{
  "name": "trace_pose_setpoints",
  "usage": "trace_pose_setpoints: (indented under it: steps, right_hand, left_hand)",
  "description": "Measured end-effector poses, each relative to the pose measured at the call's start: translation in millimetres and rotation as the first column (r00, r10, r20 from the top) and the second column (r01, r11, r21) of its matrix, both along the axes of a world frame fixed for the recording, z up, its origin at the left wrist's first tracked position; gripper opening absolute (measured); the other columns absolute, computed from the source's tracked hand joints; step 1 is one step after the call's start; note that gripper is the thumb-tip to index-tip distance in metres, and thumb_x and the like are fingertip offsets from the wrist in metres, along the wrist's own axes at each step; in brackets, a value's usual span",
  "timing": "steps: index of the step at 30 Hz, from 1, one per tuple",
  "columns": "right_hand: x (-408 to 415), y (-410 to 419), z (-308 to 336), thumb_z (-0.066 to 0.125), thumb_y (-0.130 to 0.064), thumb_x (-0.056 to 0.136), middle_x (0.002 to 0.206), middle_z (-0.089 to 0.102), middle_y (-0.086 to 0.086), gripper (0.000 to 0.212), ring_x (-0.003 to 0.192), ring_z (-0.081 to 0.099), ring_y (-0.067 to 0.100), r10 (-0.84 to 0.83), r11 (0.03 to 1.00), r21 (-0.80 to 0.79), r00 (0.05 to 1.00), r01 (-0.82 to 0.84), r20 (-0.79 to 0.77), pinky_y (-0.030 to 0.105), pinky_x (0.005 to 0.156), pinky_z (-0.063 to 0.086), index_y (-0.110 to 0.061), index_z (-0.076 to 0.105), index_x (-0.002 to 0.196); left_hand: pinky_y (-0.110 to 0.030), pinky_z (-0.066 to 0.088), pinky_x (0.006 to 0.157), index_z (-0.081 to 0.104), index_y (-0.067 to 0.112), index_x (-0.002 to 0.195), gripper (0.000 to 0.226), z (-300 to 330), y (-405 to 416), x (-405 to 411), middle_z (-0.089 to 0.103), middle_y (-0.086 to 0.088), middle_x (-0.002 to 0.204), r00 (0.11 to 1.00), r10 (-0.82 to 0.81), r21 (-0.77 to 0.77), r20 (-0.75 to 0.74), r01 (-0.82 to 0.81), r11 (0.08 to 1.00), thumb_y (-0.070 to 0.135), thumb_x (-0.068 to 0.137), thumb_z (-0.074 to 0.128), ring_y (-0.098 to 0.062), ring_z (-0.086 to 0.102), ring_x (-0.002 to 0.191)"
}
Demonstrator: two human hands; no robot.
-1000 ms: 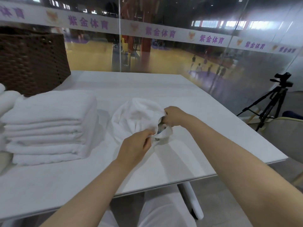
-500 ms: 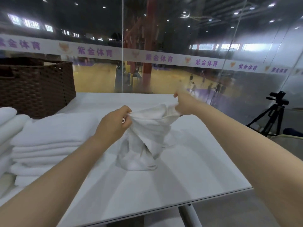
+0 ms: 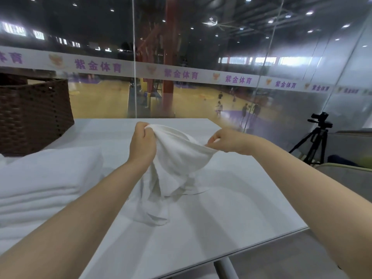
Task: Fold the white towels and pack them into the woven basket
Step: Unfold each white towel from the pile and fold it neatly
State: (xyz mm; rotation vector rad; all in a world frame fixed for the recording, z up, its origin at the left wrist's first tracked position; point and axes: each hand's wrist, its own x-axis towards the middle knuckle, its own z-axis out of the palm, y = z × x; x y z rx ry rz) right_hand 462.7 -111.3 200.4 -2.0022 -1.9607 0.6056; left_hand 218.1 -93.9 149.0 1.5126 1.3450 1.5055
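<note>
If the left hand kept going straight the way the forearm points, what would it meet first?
The left hand, gripping the white towel, points away across the bare table. The path looks free up to the glass wall beyond the far edge, though depth is uncertain.

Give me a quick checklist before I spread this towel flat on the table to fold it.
1. Both hands grip the towel: ok, left hand and right hand each pinch its top edge.
2. Towel opened out: not ok, it hangs bunched and its lower part lies crumpled on the table.
3. Corners found: cannot tell, the fabric hides them.
4. Room to spread: ok, bare table ahead and to the right.
5. Folded stack clear of the towel: ok, it sits apart on the left.
6. Basket within reach: cannot tell, it stands at the far left.
</note>
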Motion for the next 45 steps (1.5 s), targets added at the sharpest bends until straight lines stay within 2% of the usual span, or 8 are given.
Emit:
trace_pose_setpoints:
  steps: [4,10,15,21,29,33,38,45]
  right_hand:
    - [-0.4,-6.0,-10.2,0.067,-0.056,0.079,0.131,0.056,0.018,0.074,0.119,0.055,0.035,-0.028,0.994,-0.088,0.951,0.058,0.309,0.046,0.103,0.045,0.001,0.058,0.126]
    - [13.3,-4.4,-25.1,0.057,-0.023,0.085,0.067,0.047,0.007,0.026,0.055,0.045,0.022,-0.162,0.986,0.032,0.881,0.165,0.445,0.026,0.05,0.034,-0.01,0.046,0.065]
    - [36.1,-13.8,-24.3,0.058,-0.02,0.092,0.112,0.064,0.007,0.025,0.076,0.071,0.023,-0.085,0.973,-0.187,0.965,0.134,0.249,0.025,0.073,0.057,-0.008,0.071,0.109]
    - [69.4,-16.9,-11.3,0.059,-0.031,0.094,0.085,0.07,0.01,0.032,0.073,0.07,0.029,-0.294,0.956,0.01,0.95,0.294,0.106,0.035,0.07,0.062,-0.002,0.063,0.083]
    - [85.7,-18.1,51.4,0.046,0.005,0.084,0.07,0.051,0.01,0.024,0.058,0.055,0.026,-0.355,0.886,0.292,0.932,0.361,-0.074,0.035,0.055,0.052,-0.015,0.04,0.072]
    - [95.3,-17.8,88.7,0.045,0.01,0.077,0.071,0.051,-0.001,0.033,0.074,0.047,0.023,-0.212,0.858,0.495,0.972,0.135,0.102,0.024,0.059,0.037,-0.019,0.047,0.063]
    - [100.9,-33.7,134.4,0.047,0.002,0.089,0.107,0.067,-0.004,0.036,0.102,0.058,0.018,-0.107,0.922,0.386,0.977,0.029,0.184,0.027,0.091,0.045,-0.021,0.074,0.087]
    - [114.7,-57.9,174.8,0.046,-0.056,0.095,0.095,0.07,-0.005,0.042,0.088,0.063,0.013,-0.08,0.928,0.356,0.872,-0.112,0.483,0.031,0.082,0.051,-0.023,0.073,0.095]
  left_hand:
    - [-0.029,0.037,0.063,0.049,0.012,0.097,0.019,-0.4,-3.5,7.5,0.051,0.003,0.083,0.984,-0.088,0.124,-0.153,0.108,0.986,0.015,0.098,0.03,-0.012,0.047,0.075]
    - [-0.033,0.035,0.059,0.045,0.018,0.093,0.018,-9.5,-5.3,2.7,0.051,0.0,0.074,0.837,-0.207,0.249,-0.506,0.372,0.894,0.024,0.102,0.031,-0.012,0.046,0.066]
    - [-0.021,0.036,0.064,0.042,0.024,0.1,0.016,-3.9,-1.5,0.0,0.052,0.013,0.086,0.703,-0.25,0.153,-0.666,0.457,0.876,0.04,0.098,0.047,-0.002,0.051,0.076]
    - [-0.018,0.036,0.066,0.046,0.025,0.098,0.017,13.6,17.1,0.6,0.055,0.015,0.09,0.727,-0.219,0.206,-0.651,0.447,0.87,0.038,0.094,0.057,-0.003,0.052,0.08]
    - [-0.023,0.036,0.059,0.055,0.028,0.08,0.015,74.4,42.7,11.6,0.06,0.011,0.082,0.783,-0.174,0.274,-0.597,0.404,0.873,0.031,0.088,0.068,-0.005,0.054,0.075]
    - [-0.03,0.046,0.057,0.062,0.027,0.074,0.016,105.1,56.3,15.5,0.064,0.007,0.075,0.756,-0.131,0.278,-0.642,0.388,0.879,0.033,0.085,0.072,-0.011,0.059,0.072]
    - [-0.028,0.048,0.065,0.068,0.022,0.079,0.01,143.4,65.1,25.3,0.066,0.002,0.083,0.78,-0.168,0.25,-0.603,0.384,0.889,0.028,0.085,0.072,-0.019,0.061,0.081]
    - [-0.02,0.046,0.065,0.068,0.018,0.093,0.011,184.7,67.9,34.7,0.065,0.002,0.091,0.839,-0.203,0.271,-0.504,0.377,0.885,0.028,0.092,0.063,-0.013,0.061,0.084]
